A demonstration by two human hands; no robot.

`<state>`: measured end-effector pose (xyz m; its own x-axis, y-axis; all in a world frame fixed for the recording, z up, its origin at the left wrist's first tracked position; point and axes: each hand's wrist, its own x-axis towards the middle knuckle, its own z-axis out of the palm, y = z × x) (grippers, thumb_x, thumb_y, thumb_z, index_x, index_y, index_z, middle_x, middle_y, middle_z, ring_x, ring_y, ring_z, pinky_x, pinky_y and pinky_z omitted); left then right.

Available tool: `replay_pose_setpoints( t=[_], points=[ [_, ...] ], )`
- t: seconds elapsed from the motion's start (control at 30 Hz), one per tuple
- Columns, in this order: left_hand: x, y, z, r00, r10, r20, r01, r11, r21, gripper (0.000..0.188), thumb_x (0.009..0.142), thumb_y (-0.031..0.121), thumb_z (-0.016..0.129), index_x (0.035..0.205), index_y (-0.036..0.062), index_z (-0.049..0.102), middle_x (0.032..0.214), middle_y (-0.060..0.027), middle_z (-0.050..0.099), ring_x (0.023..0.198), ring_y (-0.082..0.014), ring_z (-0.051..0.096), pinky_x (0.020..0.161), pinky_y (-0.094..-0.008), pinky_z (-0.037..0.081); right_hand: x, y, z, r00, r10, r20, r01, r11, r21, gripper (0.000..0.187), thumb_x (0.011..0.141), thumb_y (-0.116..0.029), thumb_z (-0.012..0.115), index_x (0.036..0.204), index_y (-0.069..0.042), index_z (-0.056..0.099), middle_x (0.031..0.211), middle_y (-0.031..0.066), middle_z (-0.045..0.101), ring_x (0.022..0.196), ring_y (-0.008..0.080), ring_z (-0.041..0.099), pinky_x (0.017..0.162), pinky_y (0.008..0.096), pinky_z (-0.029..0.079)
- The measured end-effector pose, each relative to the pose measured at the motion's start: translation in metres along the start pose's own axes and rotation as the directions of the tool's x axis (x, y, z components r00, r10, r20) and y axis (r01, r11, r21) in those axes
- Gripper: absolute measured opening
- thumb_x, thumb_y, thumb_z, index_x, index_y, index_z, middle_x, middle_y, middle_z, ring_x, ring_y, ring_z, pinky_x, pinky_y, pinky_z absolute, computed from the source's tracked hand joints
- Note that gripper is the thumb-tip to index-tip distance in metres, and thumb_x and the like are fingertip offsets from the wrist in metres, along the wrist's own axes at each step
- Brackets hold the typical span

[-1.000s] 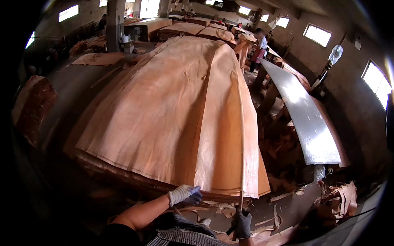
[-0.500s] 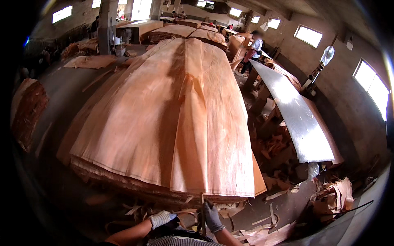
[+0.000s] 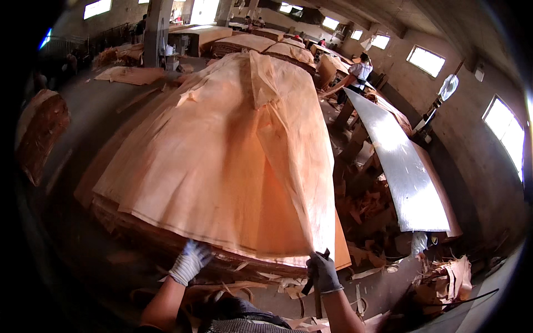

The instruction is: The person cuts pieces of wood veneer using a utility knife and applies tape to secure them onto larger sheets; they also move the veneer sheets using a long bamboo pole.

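Note:
A wide stack of thin reddish-tan wood veneer sheets (image 3: 183, 183) fills the middle. Its loose top sheet is rumpled, and a raised fold (image 3: 280, 144) slants down to the near right corner. There my right hand (image 3: 325, 273), in a grey glove, is closed at the sheet's lower corner. A dark, narrow, stick-like thing (image 3: 307, 286) shows against this hand; its full shape is hidden. My left hand (image 3: 190, 263), in a white glove with bluish fingertips, is just at the stack's front edge, fingers stretched out and slightly blurred. Whether it touches the sheets I cannot tell.
To the right, a long shiny pale panel (image 3: 402, 166) lies on supports, with veneer scraps (image 3: 455, 277) on the floor below. A person (image 3: 360, 72) stands beyond it. More veneer stacks (image 3: 244, 43) and a pillar (image 3: 157, 36) stand at the back.
My right hand has moved right and up to the stack's corner, and the top sheet's edge has shifted right with it. The left hand has moved forward and left, to the stack's front edge.

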<state>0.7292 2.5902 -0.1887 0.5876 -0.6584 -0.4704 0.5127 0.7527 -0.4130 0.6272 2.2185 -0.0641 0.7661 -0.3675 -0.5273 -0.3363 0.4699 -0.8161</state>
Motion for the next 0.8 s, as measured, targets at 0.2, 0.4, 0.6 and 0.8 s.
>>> replay_pose_setpoints(
  t=[0.2,0.4,0.6,0.8],
  points=[
    [0.011,-0.032,-0.016,0.789,0.603,0.121,-0.572,0.647,0.505,0.057,0.081,0.05,0.062,0.124,0.0152,0.048,0.126,-0.0016,0.052,0.116,-0.0218,0.048,0.096,-0.0425,0.041,-0.023,-0.007,-0.125,0.998,-0.012,-0.066,0.009,0.999,-0.042,0.011,0.086,-0.016,0.061,0.08,-0.008,0.055,0.057,-0.0009,0.047,0.041,0.0103,0.042,0.039,0.0234,0.034],
    [0.068,-0.169,-0.032,0.667,0.701,0.254,-0.622,0.336,0.707,0.031,0.08,0.036,0.067,0.105,0.0184,0.059,0.106,0.0017,0.059,0.094,-0.0175,0.057,0.074,-0.0348,0.052,-0.034,-0.031,-0.295,0.979,-0.096,-0.182,0.096,0.995,-0.011,0.009,0.082,-0.01,0.061,0.082,-0.001,0.059,0.057,0.0028,0.051,0.041,0.013,0.046,0.037,0.0258,0.038],
    [0.148,-0.314,-0.06,0.789,0.566,0.239,-0.411,0.198,0.89,0.044,0.084,0.032,0.065,0.119,0.0069,0.055,0.124,-0.0075,0.051,0.11,-0.025,0.05,0.077,-0.0441,0.054,-0.04,-0.088,-0.434,0.966,-0.134,-0.221,0.115,0.989,-0.096,0.01,0.084,-0.014,0.064,0.085,-0.005,0.059,0.058,0.0023,0.053,0.038,0.0119,0.045,0.035,0.0253,0.038],
    [0.269,-0.44,-0.091,0.903,0.422,0.079,-0.209,0.27,0.94,0.047,0.087,0.029,0.061,0.124,0.0017,0.05,0.121,-0.0161,0.053,0.101,-0.0313,0.058,0.078,-0.0473,0.056,-0.007,-0.135,-0.575,0.895,-0.251,-0.368,0.179,0.959,-0.219,0.014,0.084,-0.013,0.061,0.087,0.0,0.063,0.056,0.0016,0.052,0.038,0.0098,0.044,0.034,0.0235,0.034]
  ],
)
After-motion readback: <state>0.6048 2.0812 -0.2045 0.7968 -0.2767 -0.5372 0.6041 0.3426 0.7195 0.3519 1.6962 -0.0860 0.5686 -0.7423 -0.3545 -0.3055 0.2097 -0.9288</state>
